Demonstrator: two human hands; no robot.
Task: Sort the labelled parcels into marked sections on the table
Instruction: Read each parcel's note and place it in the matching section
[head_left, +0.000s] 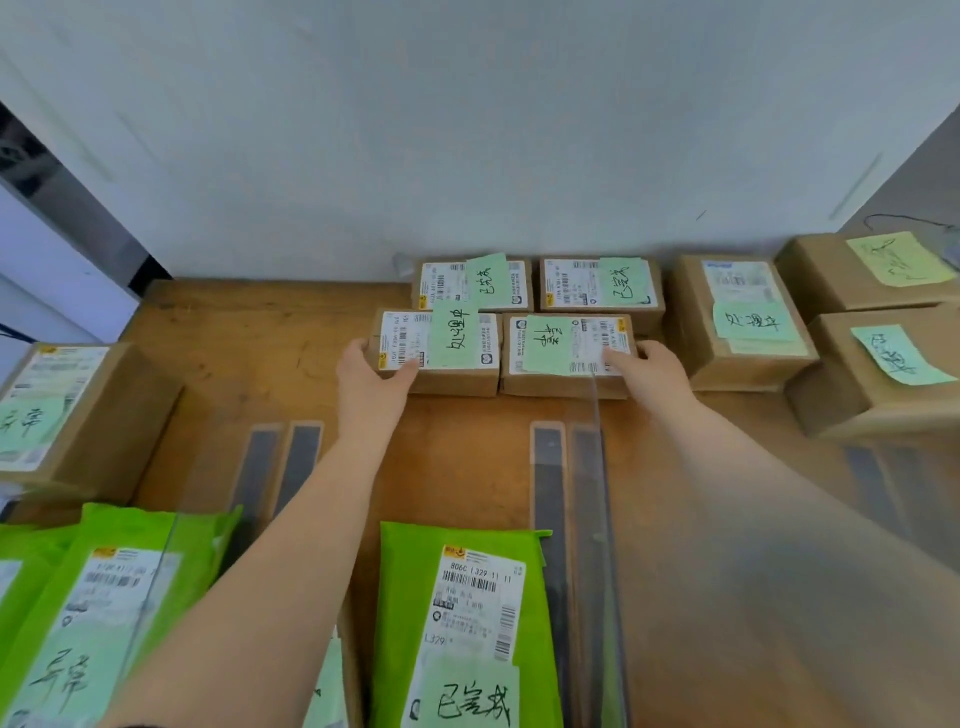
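Seen from the head camera, the frame edge is cutting off the green mailer bags (457, 623) nearest the person, and the handwriting on most sticky notes is too blurred to read. Two small cardboard parcels are lying flat mid-tabletop (249, 332), long axes running left to right. The left hand (371, 371) is gripping the left parcel (439, 345) at its outer end, thumb on top. The right hand (649, 374) is holding the right parcel (566, 353), fingers (615, 357) curling over its label.
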